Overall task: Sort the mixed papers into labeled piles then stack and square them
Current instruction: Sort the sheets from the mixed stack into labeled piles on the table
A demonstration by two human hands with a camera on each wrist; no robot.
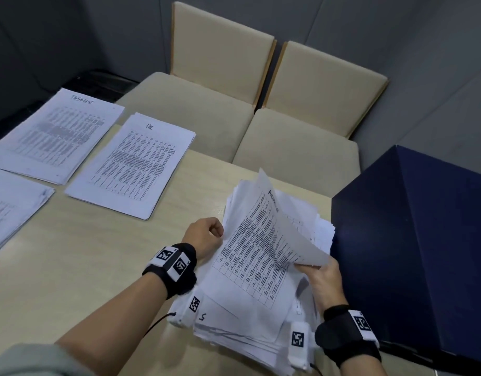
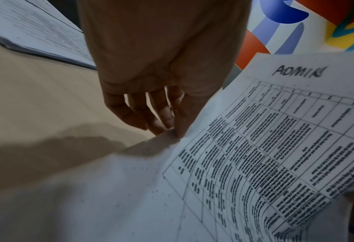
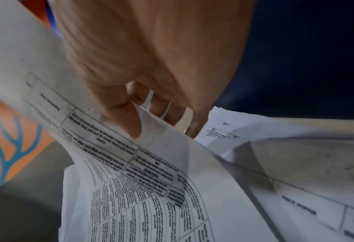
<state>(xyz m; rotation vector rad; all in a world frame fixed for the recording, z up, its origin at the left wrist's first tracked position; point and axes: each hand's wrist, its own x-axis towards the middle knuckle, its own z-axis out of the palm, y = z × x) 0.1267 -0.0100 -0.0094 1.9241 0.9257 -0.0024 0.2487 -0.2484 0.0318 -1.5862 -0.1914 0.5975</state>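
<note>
- A tan table (image 1: 103, 256) holds sorted piles: one marked HR (image 1: 133, 164), others beside it.
- The right hand (image 1: 324, 283) pinches a curled sheet marked ADMIN (image 2: 275, 147), lifted off the messy stack (image 1: 250, 316).
- The left hand (image 1: 204, 237), fingers curled, seems to touch its edge.

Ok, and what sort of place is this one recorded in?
Probably an office or meeting room: a light wooden table carries piles of printed forms with handwritten headings like "HR", two cream upholstered chairs are drawn up to its far side, and plain grey walls stand behind.
</note>
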